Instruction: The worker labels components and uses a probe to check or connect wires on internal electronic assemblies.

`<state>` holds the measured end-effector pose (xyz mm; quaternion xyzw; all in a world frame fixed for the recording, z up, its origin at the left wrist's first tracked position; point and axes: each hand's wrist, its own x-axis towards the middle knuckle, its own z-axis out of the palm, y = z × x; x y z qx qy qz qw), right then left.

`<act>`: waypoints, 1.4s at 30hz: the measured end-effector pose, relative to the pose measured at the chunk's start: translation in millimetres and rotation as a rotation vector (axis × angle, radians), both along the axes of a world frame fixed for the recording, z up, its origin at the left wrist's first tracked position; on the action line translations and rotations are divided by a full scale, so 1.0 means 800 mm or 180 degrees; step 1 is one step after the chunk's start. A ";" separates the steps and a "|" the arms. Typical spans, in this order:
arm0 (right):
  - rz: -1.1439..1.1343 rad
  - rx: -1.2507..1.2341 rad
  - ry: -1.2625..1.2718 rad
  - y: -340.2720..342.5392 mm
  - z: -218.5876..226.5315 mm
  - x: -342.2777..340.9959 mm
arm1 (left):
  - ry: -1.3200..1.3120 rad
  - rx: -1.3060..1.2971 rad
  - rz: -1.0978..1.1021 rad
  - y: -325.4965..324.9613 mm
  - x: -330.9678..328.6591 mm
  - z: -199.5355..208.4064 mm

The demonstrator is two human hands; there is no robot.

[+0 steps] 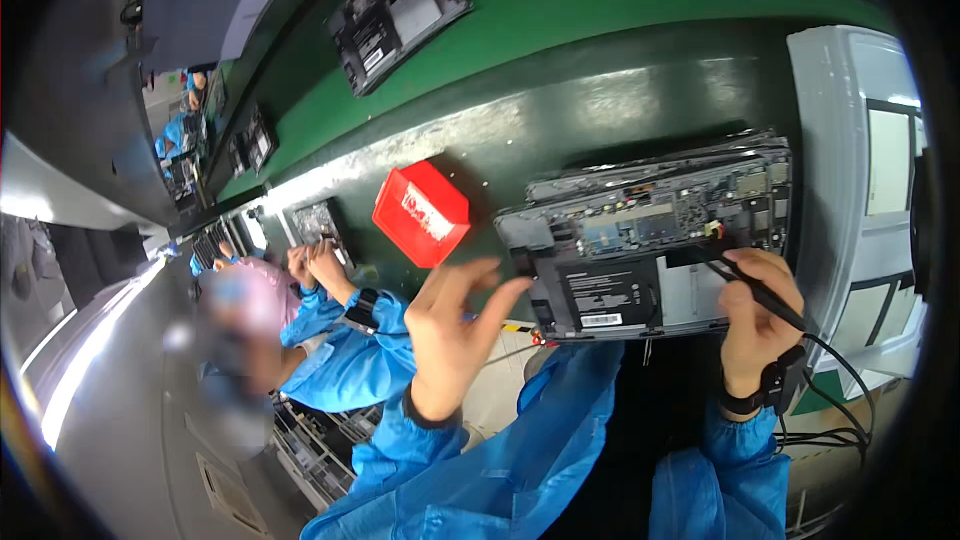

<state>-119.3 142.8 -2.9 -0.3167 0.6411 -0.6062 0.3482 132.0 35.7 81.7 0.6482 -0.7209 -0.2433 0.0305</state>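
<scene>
- Right hand (757,305): clenched on thin black tool (752,286), tip on opened laptop (650,240) circuit board.
- Left hand (455,325): released, fingers spread, touching laptop's left edge.
- Red plastic bin (421,213): on glossy green desk (600,90), left of laptop.

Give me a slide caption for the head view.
Right hand holds black tool over opened laptop; left hand steadies its edge.

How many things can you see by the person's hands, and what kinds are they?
Opened devices with the insides showing: 1
Red bins: 1
Black pen-like tools, held in the right hand: 1
Black wrist straps with a cord: 1
Total: 4
The left hand holds nothing; its fingertips reach the device's edge.
</scene>
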 end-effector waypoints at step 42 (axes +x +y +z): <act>0.0148 0.0175 0.0349 -0.055 0.006 0.013 | 0.1553 -0.1504 -0.1975 -0.038 -0.105 -0.099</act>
